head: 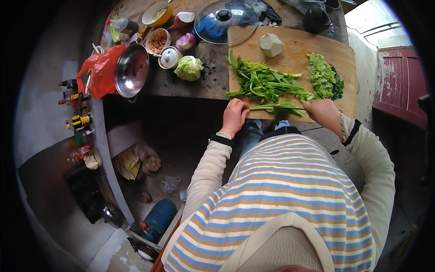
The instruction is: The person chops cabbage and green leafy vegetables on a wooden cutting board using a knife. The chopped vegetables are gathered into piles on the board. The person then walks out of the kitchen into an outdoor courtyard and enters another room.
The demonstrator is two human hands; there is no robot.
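Note:
My left hand (234, 114) is closed on the left end of a few leafy celery stalks (265, 106) at the near edge of a wooden cutting board (292, 37). My right hand (323, 113) grips a knife, its handle hidden in the fist; the thin dark blade (289, 108) points left across those stalks. Just beyond both hands lies a larger pile of leafy celery (265, 81). Chopped pale green leaves (320, 76) and darker chopped greens (337, 86) are heaped at the board's right. A peeled pale root vegetable (271, 45) sits near the far edge.
Left of the board are a cabbage head (189, 68), a lidded white jar (169, 57), a bowl of reddish-brown food (158, 40) and a cut purple onion (186, 41). A steel basin (132, 70) leans by a red plastic bag (102, 73). A glass lid (226, 34) overlaps the board's far left corner.

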